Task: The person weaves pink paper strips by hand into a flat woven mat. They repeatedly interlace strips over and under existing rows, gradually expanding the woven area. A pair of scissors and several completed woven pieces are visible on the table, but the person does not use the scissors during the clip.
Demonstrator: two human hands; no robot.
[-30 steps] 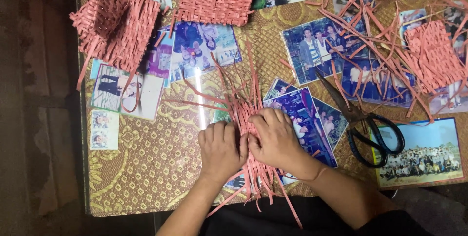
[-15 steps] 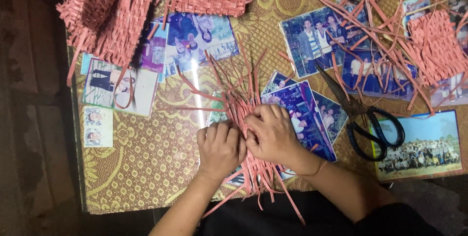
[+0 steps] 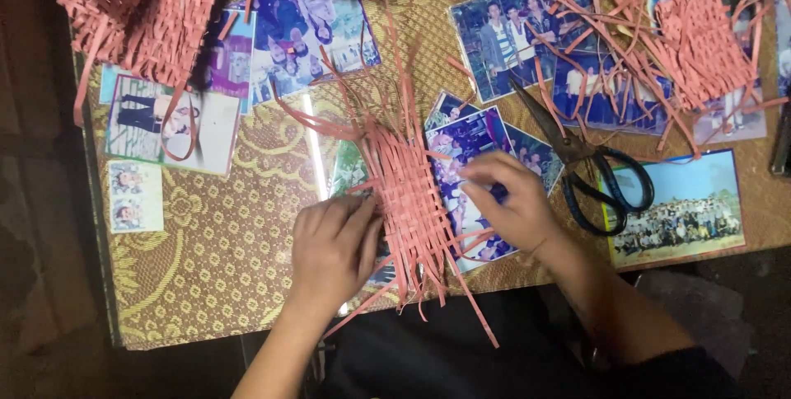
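Head view: the left hand lies flat, pressing the half-woven mat of pink paper strips onto the worktop. The right hand, fingers loosely curled and holding nothing, hovers beside the mat's right edge. Weaving looks midway; another strip needs threading next.

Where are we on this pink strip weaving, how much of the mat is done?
Done: the middle of the mat is tightly woven, and a finished basket sits at the table's far left corner. In hand: the left hand presses the mat's left edge while the right hand works at its right edge. Left: loose strip ends stick out top and bottom, unwoven and untrimmed; the scissors lie unused.
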